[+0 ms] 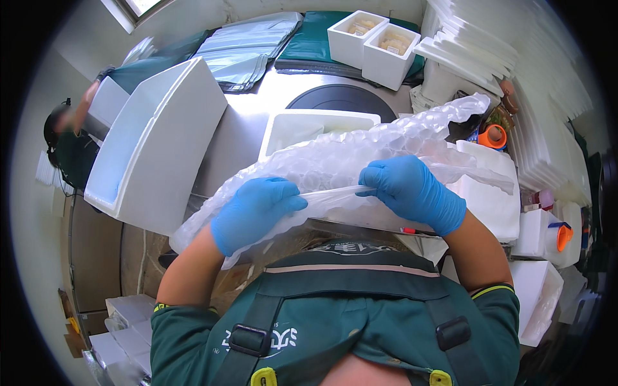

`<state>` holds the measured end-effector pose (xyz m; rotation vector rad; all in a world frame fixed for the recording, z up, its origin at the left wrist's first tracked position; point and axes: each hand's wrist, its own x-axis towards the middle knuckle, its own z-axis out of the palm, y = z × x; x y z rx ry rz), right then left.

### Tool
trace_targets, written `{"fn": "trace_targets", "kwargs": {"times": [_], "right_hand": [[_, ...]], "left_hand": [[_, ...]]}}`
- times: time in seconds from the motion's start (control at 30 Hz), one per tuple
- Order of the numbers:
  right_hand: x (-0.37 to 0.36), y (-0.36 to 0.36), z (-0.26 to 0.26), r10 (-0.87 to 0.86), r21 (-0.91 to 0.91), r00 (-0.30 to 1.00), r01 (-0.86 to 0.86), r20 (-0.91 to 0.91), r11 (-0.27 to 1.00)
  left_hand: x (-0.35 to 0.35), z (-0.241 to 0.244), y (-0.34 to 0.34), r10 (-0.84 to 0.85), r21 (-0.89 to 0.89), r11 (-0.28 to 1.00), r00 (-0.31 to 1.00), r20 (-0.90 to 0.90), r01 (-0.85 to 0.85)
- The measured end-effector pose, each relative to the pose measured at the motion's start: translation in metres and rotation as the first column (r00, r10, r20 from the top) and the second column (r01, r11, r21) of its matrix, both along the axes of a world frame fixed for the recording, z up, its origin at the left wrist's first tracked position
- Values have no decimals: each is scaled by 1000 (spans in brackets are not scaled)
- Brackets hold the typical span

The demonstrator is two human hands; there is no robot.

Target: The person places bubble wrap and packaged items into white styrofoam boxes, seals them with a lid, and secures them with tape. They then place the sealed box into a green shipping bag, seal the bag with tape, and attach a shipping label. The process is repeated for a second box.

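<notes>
My left hand (258,210) and my right hand (410,190), both in blue gloves, pinch the near edge of a sheet of clear bubble wrap (318,161). Between them that edge is pulled into a taut, narrow fold. The sheet spreads across the near side of the table, its right end rising towards the lids stacked there. Just beyond it sits an open white foam box (318,118), whose front the wrap covers. A larger open foam box (178,140) lies tilted on its side to the left of my left hand.
Two small foam boxes (372,43) with packed goods stand at the back, beside silvery bags (244,48) and a black round turntable (344,99). Foam lids (545,154) are stacked at right, near an orange tape dispenser (493,136). Another person (72,144) works at far left.
</notes>
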<state>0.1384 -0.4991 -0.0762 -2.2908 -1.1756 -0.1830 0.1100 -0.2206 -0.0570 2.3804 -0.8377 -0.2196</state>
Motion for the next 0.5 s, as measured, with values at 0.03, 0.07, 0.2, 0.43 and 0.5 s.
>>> {"fn": "trace_targets", "kwargs": {"times": [0.03, 0.07, 0.2, 0.43, 0.5], "right_hand": [[1, 0, -1, -6, 9, 1000, 6, -17, 1000], [2, 1, -1, -7, -4, 1000, 7, -23, 1000], [5, -5, -8, 0, 6, 999, 0, -44, 1000], [34, -274, -10, -792, 702, 504, 699, -345, 139], [25, -254, 37, -925, 711, 317, 699, -210, 78]], "left_hand": [[3, -1, 0, 13, -45, 999, 996, -83, -16], [6, -2, -1, 22, -87, 995, 986, -167, -37], [13, -2, -3, 38, -68, 996, 960, -278, -59], [64, -30, 300, 886, -427, 439, 461, 59, -790], [66, 7, 348, 902, -510, 386, 199, 382, -769]]}}
